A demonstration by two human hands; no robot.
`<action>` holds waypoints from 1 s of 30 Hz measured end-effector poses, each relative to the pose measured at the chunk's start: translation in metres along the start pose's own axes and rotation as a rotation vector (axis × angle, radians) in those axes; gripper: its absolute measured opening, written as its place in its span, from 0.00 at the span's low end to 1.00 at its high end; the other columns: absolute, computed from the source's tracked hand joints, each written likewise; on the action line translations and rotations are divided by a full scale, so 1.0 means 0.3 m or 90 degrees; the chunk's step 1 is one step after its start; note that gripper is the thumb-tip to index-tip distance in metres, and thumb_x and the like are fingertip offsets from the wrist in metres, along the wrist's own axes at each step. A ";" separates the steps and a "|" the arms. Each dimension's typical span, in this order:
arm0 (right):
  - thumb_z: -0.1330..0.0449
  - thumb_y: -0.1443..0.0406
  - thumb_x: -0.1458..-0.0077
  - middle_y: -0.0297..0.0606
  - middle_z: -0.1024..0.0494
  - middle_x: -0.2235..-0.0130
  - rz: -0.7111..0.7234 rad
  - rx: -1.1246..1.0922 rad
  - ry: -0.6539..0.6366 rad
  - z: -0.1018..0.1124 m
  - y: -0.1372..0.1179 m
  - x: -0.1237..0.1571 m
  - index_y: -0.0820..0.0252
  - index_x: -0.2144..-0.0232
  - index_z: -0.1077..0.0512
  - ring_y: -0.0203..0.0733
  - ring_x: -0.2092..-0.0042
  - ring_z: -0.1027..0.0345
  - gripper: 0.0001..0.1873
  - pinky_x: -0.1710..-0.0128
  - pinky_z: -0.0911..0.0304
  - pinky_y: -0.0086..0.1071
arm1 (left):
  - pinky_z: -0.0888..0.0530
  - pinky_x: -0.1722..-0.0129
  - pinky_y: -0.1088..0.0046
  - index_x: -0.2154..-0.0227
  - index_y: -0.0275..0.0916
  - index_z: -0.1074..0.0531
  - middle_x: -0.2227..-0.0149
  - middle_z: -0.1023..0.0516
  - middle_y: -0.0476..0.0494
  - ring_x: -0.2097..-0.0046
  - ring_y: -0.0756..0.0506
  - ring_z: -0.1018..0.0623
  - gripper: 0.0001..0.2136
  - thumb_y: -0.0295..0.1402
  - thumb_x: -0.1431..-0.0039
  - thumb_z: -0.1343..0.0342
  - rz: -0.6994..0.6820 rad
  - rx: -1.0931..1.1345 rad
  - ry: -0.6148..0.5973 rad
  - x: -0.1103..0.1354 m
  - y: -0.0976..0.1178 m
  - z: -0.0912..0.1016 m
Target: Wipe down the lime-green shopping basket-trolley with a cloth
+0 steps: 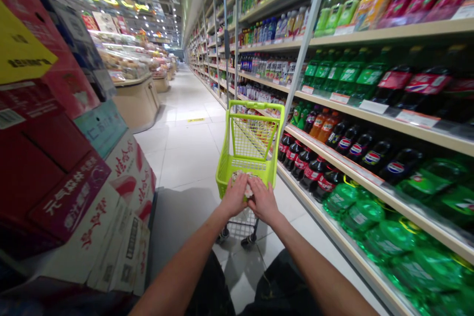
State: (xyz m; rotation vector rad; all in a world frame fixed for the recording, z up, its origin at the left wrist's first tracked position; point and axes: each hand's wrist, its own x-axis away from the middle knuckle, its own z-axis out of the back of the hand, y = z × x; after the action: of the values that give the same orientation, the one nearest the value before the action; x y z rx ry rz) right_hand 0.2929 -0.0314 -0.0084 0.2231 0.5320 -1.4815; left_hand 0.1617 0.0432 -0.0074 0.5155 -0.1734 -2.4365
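A lime-green shopping cart stands in the aisle right in front of me. Both my arms reach forward to its near rim. My left hand and my right hand rest side by side there, fingers curled over a small pale, crumpled item at the cart's handle edge. I cannot make out what that item is. The cart's basket looks otherwise bare through its mesh.
Shelves of soft-drink bottles run along the right, green bottles lowest and nearest. Stacked red and white cartons crowd the left. A beige counter stands further back left. The white tiled aisle floor stretches ahead.
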 end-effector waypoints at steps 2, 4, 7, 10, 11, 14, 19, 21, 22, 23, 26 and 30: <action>0.47 0.69 0.53 0.46 0.35 0.47 -0.008 0.002 -0.025 -0.021 -0.023 -0.033 0.57 0.46 0.42 0.50 0.45 0.45 0.29 0.46 0.56 0.54 | 0.50 0.45 0.45 0.45 0.36 0.47 0.42 0.42 0.31 0.40 0.36 0.46 0.32 0.33 0.54 0.44 0.054 -0.079 0.014 0.033 -0.063 0.029; 0.47 0.70 0.52 0.46 0.31 0.51 -0.021 0.009 -0.020 -0.039 -0.027 -0.051 0.55 0.50 0.37 0.49 0.48 0.41 0.24 0.46 0.58 0.55 | 0.50 0.45 0.44 0.48 0.38 0.42 0.45 0.37 0.33 0.41 0.37 0.42 0.25 0.32 0.51 0.46 0.093 -0.126 0.046 0.060 -0.114 0.045; 0.47 0.72 0.52 0.43 0.29 0.53 0.003 0.013 -0.007 -0.034 0.009 -0.041 0.55 0.54 0.34 0.49 0.48 0.41 0.21 0.45 0.62 0.57 | 0.49 0.45 0.45 0.53 0.40 0.36 0.50 0.30 0.38 0.44 0.40 0.36 0.15 0.30 0.45 0.53 0.111 -0.141 0.090 0.080 -0.151 0.046; 0.48 0.72 0.50 0.41 0.28 0.52 0.034 0.026 0.021 0.012 0.093 0.017 0.55 0.55 0.33 0.48 0.46 0.42 0.19 0.45 0.65 0.57 | 0.50 0.44 0.45 0.55 0.41 0.34 0.52 0.28 0.40 0.45 0.41 0.34 0.13 0.30 0.43 0.56 0.111 -0.132 0.113 0.082 -0.151 0.037; 0.49 0.72 0.50 0.40 0.28 0.52 0.035 0.034 0.044 0.030 0.123 0.042 0.54 0.56 0.33 0.48 0.46 0.42 0.18 0.45 0.66 0.56 | 0.50 0.44 0.45 0.56 0.41 0.34 0.52 0.28 0.41 0.45 0.41 0.34 0.13 0.29 0.43 0.56 0.111 -0.127 0.118 0.082 -0.147 0.034; 0.51 0.73 0.49 0.40 0.29 0.51 0.038 0.051 0.115 0.057 0.181 0.107 0.55 0.58 0.32 0.46 0.45 0.43 0.17 0.44 0.65 0.54 | 0.49 0.45 0.46 0.57 0.41 0.33 0.52 0.28 0.42 0.46 0.41 0.34 0.12 0.29 0.42 0.57 0.127 -0.113 0.130 0.076 -0.127 0.029; 0.52 0.75 0.52 0.45 0.33 0.48 0.032 -0.026 0.134 -0.018 0.115 0.104 0.61 0.59 0.31 0.42 0.45 0.42 0.19 0.46 0.52 0.45 | 0.49 0.44 0.46 0.58 0.40 0.32 0.52 0.27 0.41 0.46 0.41 0.33 0.12 0.29 0.43 0.55 0.157 -0.095 0.114 0.059 -0.075 0.039; 0.53 0.76 0.54 0.44 0.31 0.49 0.000 -0.089 0.136 -0.046 0.078 0.073 0.60 0.59 0.31 0.42 0.46 0.41 0.21 0.46 0.51 0.46 | 0.47 0.45 0.47 0.56 0.39 0.33 0.51 0.29 0.40 0.46 0.41 0.34 0.13 0.28 0.43 0.55 0.153 -0.079 0.109 0.058 -0.046 0.045; 0.54 0.76 0.54 0.42 0.30 0.51 -0.018 -0.125 0.141 -0.052 0.064 0.057 0.60 0.59 0.31 0.42 0.47 0.40 0.21 0.46 0.51 0.46 | 0.46 0.45 0.47 0.56 0.39 0.34 0.50 0.30 0.39 0.46 0.41 0.34 0.13 0.28 0.43 0.55 0.140 -0.064 0.108 0.059 -0.027 0.045; 0.53 0.75 0.55 0.41 0.29 0.52 -0.032 -0.164 0.150 -0.054 0.054 0.043 0.59 0.60 0.31 0.42 0.47 0.39 0.21 0.46 0.50 0.46 | 0.45 0.45 0.48 0.56 0.40 0.34 0.49 0.31 0.40 0.45 0.42 0.34 0.13 0.28 0.43 0.56 0.119 -0.043 0.108 0.060 -0.006 0.041; 0.53 0.73 0.55 0.42 0.27 0.54 -0.083 -0.303 0.189 -0.041 0.019 0.014 0.60 0.59 0.31 0.42 0.49 0.38 0.20 0.47 0.46 0.42 | 0.44 0.44 0.51 0.58 0.42 0.32 0.49 0.30 0.42 0.46 0.43 0.33 0.13 0.28 0.43 0.56 0.029 0.065 0.099 0.061 0.075 0.007; 0.52 0.70 0.53 0.43 0.31 0.50 -0.162 -0.436 0.215 -0.024 -0.041 0.001 0.63 0.51 0.38 0.41 0.47 0.39 0.24 0.46 0.44 0.38 | 0.34 0.50 0.62 0.55 0.35 0.33 0.56 0.26 0.39 0.54 0.46 0.29 0.16 0.25 0.45 0.59 0.059 0.269 0.131 0.044 0.163 -0.048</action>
State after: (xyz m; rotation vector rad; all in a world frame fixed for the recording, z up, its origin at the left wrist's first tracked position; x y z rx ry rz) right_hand 0.2793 -0.0294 -0.0127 -0.1448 1.3437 -1.4231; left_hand 0.1854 -0.0034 -0.0126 0.9157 -0.6175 -2.2408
